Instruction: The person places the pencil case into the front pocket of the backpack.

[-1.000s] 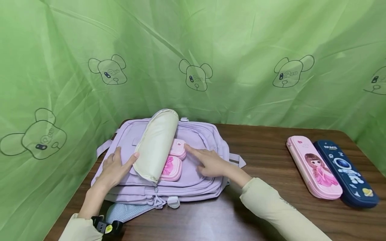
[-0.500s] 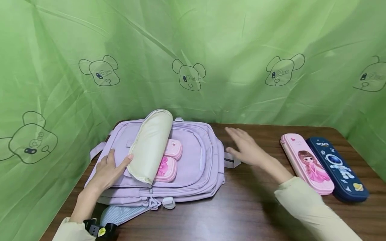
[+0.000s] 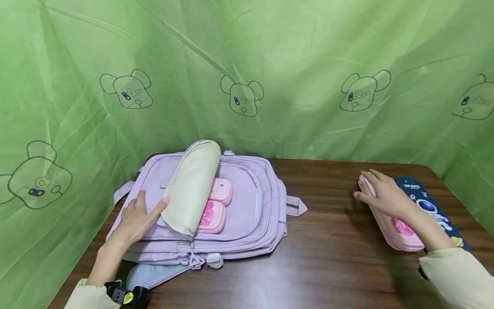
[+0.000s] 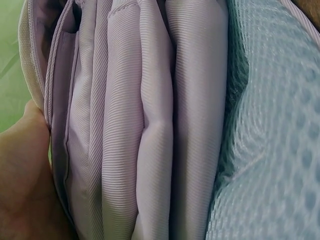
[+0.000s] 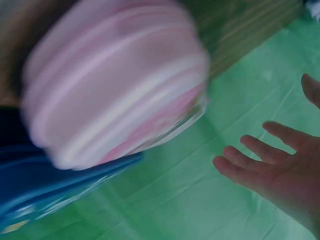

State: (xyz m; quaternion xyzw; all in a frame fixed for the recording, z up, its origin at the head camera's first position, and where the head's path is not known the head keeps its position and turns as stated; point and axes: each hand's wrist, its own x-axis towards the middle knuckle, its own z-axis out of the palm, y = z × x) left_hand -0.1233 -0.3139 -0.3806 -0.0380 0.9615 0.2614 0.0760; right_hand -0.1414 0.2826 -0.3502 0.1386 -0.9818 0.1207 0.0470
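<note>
A lilac backpack (image 3: pixel 243 221) lies flat at the left of the table. Its front pocket flap (image 3: pixel 194 184) is folded back, showing a cream lining. Against the flap's edge rests the thumb of my left hand (image 3: pixel 133 223), its fingers spread on the bag. Two pink pencil cases, an upper one (image 3: pixel 221 191) and a lower one (image 3: pixel 213 217), poke out of the pocket; their other ends are hidden. My right hand (image 3: pixel 390 197) is over another pink pencil case (image 3: pixel 403 242) at the right, covering much of its top. In the right wrist view its fingers (image 5: pixel 250 170) are extended.
A dark blue space pencil case (image 3: pixel 424 201) lies along the right side of the pink one. Beyond the wooden table (image 3: pixel 328 257) hangs a green curtain (image 3: pixel 301 86). A pale blue mesh strap (image 3: pixel 152 274) sticks out from under the backpack.
My right hand has moved from the pencil cases in the pocket across the table to the pink one at the right. My left hand has stayed by the flap.
</note>
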